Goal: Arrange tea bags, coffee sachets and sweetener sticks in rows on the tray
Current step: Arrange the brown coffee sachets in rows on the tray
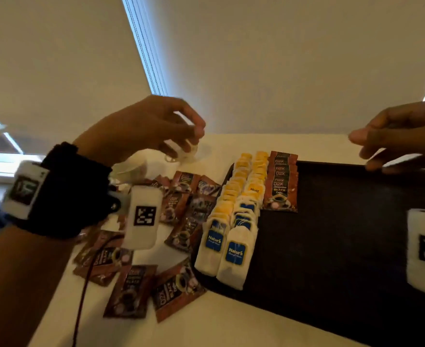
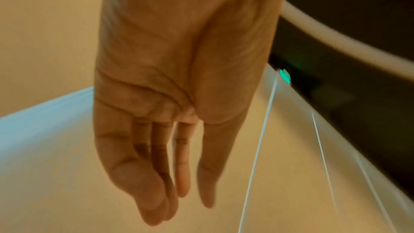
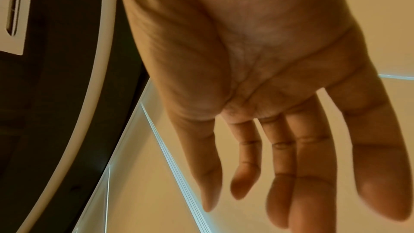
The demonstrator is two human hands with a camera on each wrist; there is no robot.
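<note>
A dark tray (image 1: 344,241) lies on the white table. At its left end stand two rows of tea bags (image 1: 234,221), yellow-tagged at the back and blue-tagged in front. Beside them is a short row of brown coffee sachets (image 1: 280,182). Loose coffee sachets (image 1: 176,216) lie scattered on the table left of the tray. My left hand (image 1: 196,131) (image 2: 179,201) hovers above the table's far left with loose fingers and holds nothing. Over the tray's far edge, my right hand (image 1: 366,151) (image 3: 280,201) is spread open and empty. No sweetener sticks are seen.
Something white and blurred (image 1: 181,151) sits on the table behind my left hand, with another white object (image 1: 131,169) near it. A cable (image 1: 81,296) hangs from my left wrist over the sachets. A wall rises just behind the table.
</note>
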